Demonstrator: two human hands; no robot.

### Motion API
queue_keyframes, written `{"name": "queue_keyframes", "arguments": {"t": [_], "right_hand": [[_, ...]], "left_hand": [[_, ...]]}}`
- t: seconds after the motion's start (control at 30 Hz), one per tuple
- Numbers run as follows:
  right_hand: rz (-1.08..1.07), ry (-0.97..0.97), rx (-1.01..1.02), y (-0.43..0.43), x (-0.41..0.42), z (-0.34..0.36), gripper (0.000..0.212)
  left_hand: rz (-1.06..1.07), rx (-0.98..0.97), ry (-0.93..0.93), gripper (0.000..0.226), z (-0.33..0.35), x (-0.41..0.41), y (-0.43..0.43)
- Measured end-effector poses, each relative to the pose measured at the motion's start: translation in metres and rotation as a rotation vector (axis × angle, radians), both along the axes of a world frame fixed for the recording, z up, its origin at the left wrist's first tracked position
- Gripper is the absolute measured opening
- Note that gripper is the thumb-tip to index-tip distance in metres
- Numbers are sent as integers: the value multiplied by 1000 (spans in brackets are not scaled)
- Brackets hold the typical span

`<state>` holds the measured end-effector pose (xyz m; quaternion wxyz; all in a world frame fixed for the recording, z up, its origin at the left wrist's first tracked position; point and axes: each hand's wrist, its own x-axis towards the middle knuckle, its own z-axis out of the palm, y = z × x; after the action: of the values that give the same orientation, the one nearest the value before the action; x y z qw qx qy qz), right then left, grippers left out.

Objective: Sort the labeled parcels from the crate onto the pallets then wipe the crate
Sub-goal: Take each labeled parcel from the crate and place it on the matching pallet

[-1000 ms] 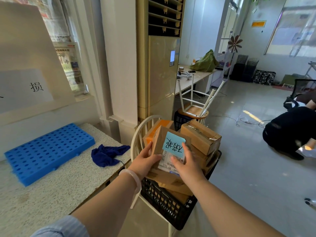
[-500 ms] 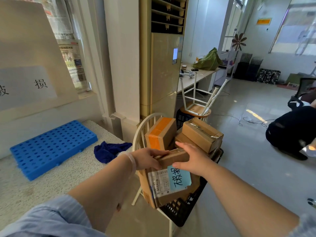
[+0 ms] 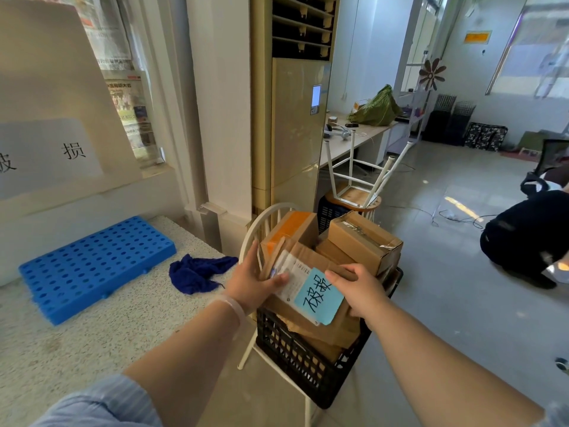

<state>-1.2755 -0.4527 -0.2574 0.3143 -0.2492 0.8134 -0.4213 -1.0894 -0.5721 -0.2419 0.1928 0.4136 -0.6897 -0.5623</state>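
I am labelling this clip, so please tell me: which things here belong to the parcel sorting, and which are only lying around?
Belong to the job: labelled parcel, gripped by the left hand and right hand; black crate; blue pallet; blue cloth.
Just lying about: upturned stool; green bag; air conditioner.

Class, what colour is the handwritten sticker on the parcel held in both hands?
The sticker on the parcel is light blue, with black handwriting; head view.

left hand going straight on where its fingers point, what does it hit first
Likely the white chair back, just past the left hand gripping the parcel; the orange-taped box lies right. Depth unclear.
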Motion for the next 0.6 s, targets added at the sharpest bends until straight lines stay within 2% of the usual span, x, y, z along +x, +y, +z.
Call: {"name": "queue_keyframes", "arguments": {"t": [0.07, 0.2, 0.3, 0.37, 0.43, 0.47, 0.53, 0.6], "right_hand": [[-75, -117, -16, -4, 3, -5, 52], [-87, -233, -25, -9, 16, -13, 51], [-106, -373, -41, -14, 26, -18, 51], [-31, -297, 9, -19, 31, -19, 53], [97, -91, 81, -22, 37, -14, 53], [146, -46, 78, -25, 39, -12, 52], [239, -60, 59, -34, 45, -11, 53], [288, -87, 66, -47, 58, -12, 54]], "left_hand": [[52, 40, 37, 102, -10, 1, 6], [154, 63, 99, 103, -24, 4, 7], [252, 15, 63, 80, -24, 13, -1], [264, -21, 27, 59, -24, 22, -9], [275, -5, 40, 54, -25, 33, -17], [282, 10, 52, 53, -25, 39, -21], [307, 20, 76, 53, -26, 50, -27], [363, -2, 100, 64, -30, 61, -33]]}}
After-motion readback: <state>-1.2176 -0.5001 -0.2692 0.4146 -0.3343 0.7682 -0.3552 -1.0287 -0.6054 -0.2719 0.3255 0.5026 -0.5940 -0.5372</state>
